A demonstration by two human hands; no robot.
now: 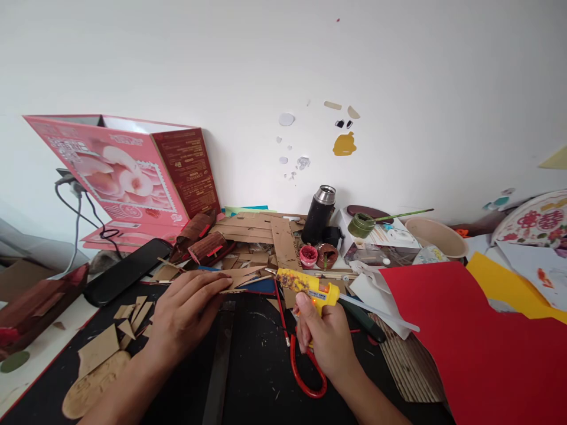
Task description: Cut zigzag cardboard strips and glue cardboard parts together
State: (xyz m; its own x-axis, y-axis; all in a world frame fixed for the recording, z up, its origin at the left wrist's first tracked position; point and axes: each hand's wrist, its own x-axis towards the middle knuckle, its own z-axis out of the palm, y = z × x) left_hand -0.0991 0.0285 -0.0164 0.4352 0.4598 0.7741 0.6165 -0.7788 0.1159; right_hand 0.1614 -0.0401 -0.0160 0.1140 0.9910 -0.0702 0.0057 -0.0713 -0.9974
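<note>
My right hand [325,333] is closed round the handle of a yellow glue gun [305,284], its back end holding a long clear glue stick [381,311]. The nozzle points left, close to the tip of a folded cardboard piece [243,276]. My left hand [188,307] grips that piece from above, fingers pressed on it; the thumb is hidden. Below the glue gun lie red-handled scissors [310,378] and a red pencil [282,313]. A metal ruler [218,366] lies on the black mat [261,383] between my forearms.
Cardboard scraps [133,316] lie at left, near a black case [128,271] and a pink box [133,183]. A black thermos [319,215] and open paint jars [309,255] stand behind. Red paper [478,342] covers the right side. A green paint jar [361,225] holds a brush.
</note>
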